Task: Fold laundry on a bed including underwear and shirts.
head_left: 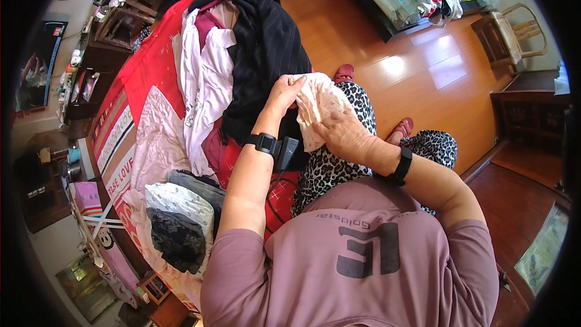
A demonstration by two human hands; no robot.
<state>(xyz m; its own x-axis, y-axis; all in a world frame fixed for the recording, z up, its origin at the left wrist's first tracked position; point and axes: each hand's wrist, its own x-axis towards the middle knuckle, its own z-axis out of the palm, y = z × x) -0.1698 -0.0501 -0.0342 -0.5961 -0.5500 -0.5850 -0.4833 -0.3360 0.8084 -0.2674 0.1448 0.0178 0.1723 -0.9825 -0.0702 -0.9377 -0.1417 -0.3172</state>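
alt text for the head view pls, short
Both hands, left hand and right hand, hold a pale patterned cloth above the lap. Beside them, on a red bedspread, lies a clothes pile.

Dark upright screen [37, 66], far left

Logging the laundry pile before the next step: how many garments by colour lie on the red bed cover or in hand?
White or cream: 3, the cloth in the left hand and right hand, a shirt, a folded piece
Black or dark: 2
Pale pink: 1
Grey: 1
Total: 7 that I can separate.
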